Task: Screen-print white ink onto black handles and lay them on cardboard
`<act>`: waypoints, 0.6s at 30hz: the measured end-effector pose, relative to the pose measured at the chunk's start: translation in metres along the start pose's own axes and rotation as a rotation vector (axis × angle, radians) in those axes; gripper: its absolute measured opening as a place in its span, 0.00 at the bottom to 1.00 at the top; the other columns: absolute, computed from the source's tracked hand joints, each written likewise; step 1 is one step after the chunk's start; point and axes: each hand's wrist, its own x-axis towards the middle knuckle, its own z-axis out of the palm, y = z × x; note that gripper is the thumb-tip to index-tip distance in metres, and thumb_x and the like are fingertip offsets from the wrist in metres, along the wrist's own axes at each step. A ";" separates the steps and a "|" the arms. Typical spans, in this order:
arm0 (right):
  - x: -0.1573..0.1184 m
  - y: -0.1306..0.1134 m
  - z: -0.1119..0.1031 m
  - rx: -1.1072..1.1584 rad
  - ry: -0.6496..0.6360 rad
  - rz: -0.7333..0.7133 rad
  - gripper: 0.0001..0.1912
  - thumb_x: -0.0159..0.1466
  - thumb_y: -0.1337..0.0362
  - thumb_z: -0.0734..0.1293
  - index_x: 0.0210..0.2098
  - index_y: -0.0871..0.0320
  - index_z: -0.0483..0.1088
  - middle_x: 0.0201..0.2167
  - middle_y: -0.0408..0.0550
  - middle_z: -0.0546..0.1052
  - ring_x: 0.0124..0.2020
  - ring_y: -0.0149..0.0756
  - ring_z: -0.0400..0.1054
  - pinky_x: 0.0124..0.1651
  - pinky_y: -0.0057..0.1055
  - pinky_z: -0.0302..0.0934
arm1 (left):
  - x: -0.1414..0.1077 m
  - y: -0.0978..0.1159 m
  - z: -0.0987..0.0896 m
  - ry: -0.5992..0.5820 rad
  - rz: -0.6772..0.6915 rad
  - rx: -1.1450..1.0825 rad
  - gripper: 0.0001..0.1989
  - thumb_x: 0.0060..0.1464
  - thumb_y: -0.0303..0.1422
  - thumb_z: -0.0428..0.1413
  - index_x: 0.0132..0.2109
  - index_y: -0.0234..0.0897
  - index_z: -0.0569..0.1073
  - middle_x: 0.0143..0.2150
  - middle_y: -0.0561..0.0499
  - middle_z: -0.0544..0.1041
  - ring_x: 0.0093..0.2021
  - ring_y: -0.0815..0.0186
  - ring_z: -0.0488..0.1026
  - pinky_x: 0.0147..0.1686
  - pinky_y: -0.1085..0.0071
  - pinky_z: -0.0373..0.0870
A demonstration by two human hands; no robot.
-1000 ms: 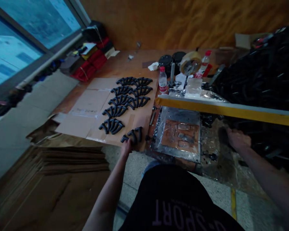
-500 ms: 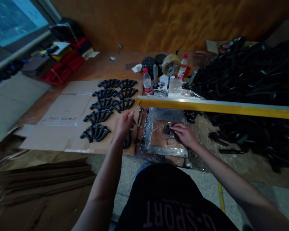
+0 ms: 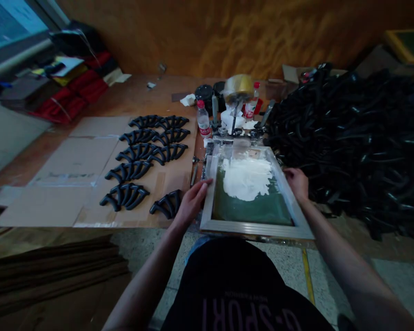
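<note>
A screen printing frame [image 3: 251, 228] lies lowered in front of me, its metal rim around a green mesh [image 3: 258, 209]. Thick white ink [image 3: 246, 179] is spread over the mesh's upper part. My left hand [image 3: 190, 202] is closed at the frame's left side, fingertips on the rim. On the opposite side my right hand [image 3: 297, 185] has its fingers curled against the right rim. What lies under the frame is hidden. Left of it, black curved handle-like pieces [image 3: 126, 196] sit in rows on cardboard [image 3: 64, 172], with a small group [image 3: 166, 204] near my left hand.
A big heap of black curved pieces [image 3: 348, 147] fills the right side. Behind the frame stand a red-capped bottle [image 3: 203, 122], a second bottle [image 3: 251, 105], black tubs [image 3: 204, 95] and a tape roll [image 3: 238, 87]. Red bundles [image 3: 57, 103] lie back left.
The raised frame has swung down flat over the base plate. My right hand has left the dark piece on the plate for the frame's right side; my left hand has moved to its left side.
</note>
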 end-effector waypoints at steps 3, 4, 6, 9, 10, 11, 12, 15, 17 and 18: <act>0.028 -0.023 -0.008 -0.010 0.167 -0.053 0.21 0.65 0.61 0.59 0.54 0.60 0.69 0.54 0.60 0.67 0.54 0.50 0.62 0.56 0.48 0.59 | -0.002 -0.044 0.009 -0.017 -0.111 0.063 0.33 0.56 0.47 0.54 0.65 0.39 0.64 0.31 0.52 0.75 0.30 0.66 0.70 0.31 0.72 0.67; 0.036 -0.039 -0.005 -0.018 0.185 -0.132 0.24 0.62 0.60 0.63 0.57 0.60 0.66 0.58 0.59 0.64 0.58 0.51 0.59 0.58 0.48 0.57 | 0.000 -0.056 0.012 -0.012 -0.133 0.107 0.33 0.56 0.46 0.54 0.66 0.39 0.61 0.28 0.54 0.73 0.28 0.68 0.69 0.29 0.73 0.65; 0.048 -0.076 0.006 -0.057 0.142 -0.301 0.30 0.59 0.60 0.68 0.59 0.59 0.63 0.61 0.59 0.61 0.59 0.54 0.56 0.58 0.49 0.56 | 0.005 -0.073 0.016 0.001 -0.141 0.212 0.33 0.57 0.44 0.53 0.67 0.39 0.60 0.26 0.56 0.70 0.26 0.69 0.66 0.27 0.74 0.62; 0.050 -0.113 0.025 -0.147 -0.068 -0.400 0.19 0.60 0.63 0.68 0.50 0.60 0.69 0.51 0.57 0.71 0.52 0.49 0.63 0.52 0.43 0.60 | 0.011 -0.087 0.018 -0.006 -0.122 0.309 0.31 0.59 0.44 0.50 0.67 0.40 0.60 0.26 0.56 0.68 0.27 0.69 0.67 0.27 0.75 0.60; 0.046 -0.118 0.031 -0.177 -0.148 -0.399 0.14 0.61 0.64 0.67 0.46 0.59 0.70 0.46 0.55 0.73 0.48 0.46 0.65 0.49 0.39 0.60 | 0.012 -0.089 0.018 -0.011 -0.120 0.326 0.30 0.59 0.44 0.50 0.66 0.40 0.60 0.26 0.56 0.68 0.28 0.69 0.67 0.28 0.75 0.60; 0.040 -0.119 0.035 -0.205 -0.215 -0.401 0.10 0.62 0.64 0.66 0.43 0.58 0.71 0.42 0.53 0.75 0.45 0.44 0.66 0.47 0.37 0.61 | 0.013 -0.091 0.018 -0.013 -0.120 0.337 0.30 0.59 0.44 0.50 0.66 0.40 0.60 0.27 0.55 0.69 0.29 0.68 0.68 0.28 0.74 0.60; 0.031 -0.118 0.037 -0.229 -0.268 -0.417 0.07 0.63 0.65 0.64 0.41 0.58 0.71 0.40 0.51 0.75 0.42 0.42 0.66 0.44 0.35 0.60 | 0.013 -0.092 0.018 -0.012 -0.119 0.342 0.30 0.59 0.44 0.50 0.66 0.40 0.61 0.28 0.55 0.69 0.29 0.68 0.68 0.29 0.74 0.61; -0.002 -0.104 0.034 -0.256 -0.345 -0.596 0.08 0.62 0.71 0.61 0.38 0.59 0.71 0.37 0.52 0.75 0.40 0.40 0.66 0.41 0.33 0.58 | 0.012 -0.095 0.017 -0.003 -0.116 0.338 0.29 0.59 0.45 0.49 0.65 0.40 0.62 0.28 0.54 0.70 0.30 0.67 0.69 0.30 0.73 0.62; -0.019 -0.095 0.025 -0.217 -0.391 -0.767 0.10 0.60 0.74 0.60 0.37 0.59 0.71 0.36 0.52 0.74 0.39 0.40 0.65 0.41 0.32 0.56 | 0.012 -0.096 0.018 0.001 -0.115 0.332 0.29 0.59 0.45 0.50 0.65 0.40 0.63 0.28 0.54 0.71 0.30 0.67 0.69 0.30 0.73 0.62; -0.023 -0.092 0.020 -0.186 -0.423 -0.839 0.10 0.59 0.75 0.61 0.37 0.59 0.71 0.35 0.51 0.74 0.39 0.39 0.65 0.41 0.32 0.56 | 0.012 -0.096 0.018 0.003 -0.118 0.328 0.29 0.59 0.45 0.50 0.65 0.40 0.63 0.29 0.54 0.71 0.30 0.67 0.69 0.30 0.73 0.62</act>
